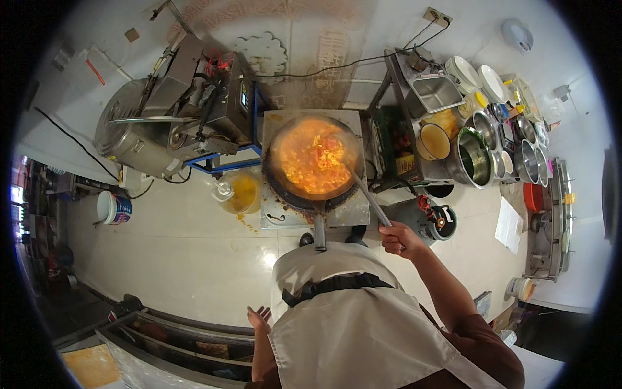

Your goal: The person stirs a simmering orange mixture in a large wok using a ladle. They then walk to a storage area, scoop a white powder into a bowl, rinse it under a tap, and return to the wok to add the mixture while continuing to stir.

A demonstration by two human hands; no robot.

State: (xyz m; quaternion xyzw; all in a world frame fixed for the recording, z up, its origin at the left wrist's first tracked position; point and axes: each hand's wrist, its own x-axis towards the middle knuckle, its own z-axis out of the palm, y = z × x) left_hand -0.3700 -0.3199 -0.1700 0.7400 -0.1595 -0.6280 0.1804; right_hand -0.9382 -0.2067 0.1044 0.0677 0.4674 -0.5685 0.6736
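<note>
A steel wok (319, 233) sits on a square metal stove (272, 214), its handle pointing at my apron. Orange-red food with yellowish pieces, perhaps egg and tomato in broth (311, 155), fills it under light steam. My right hand (401, 240) grips the end of a long metal ladle or spatula (370, 198); the tool's head is hidden in the food. Low beside my left hip, my left hand (260, 317) is held away from the stove with its fingers apart, holding nothing.
Right of the stove, a steel table holds an enamel mug (433, 142), a large metal bowl (471, 158) and white plates (464, 73). A gas cylinder (413, 216) stands below. At left are machinery on a blue frame (218, 167), a large pot (138, 141) and a yellow-filled container (243, 193).
</note>
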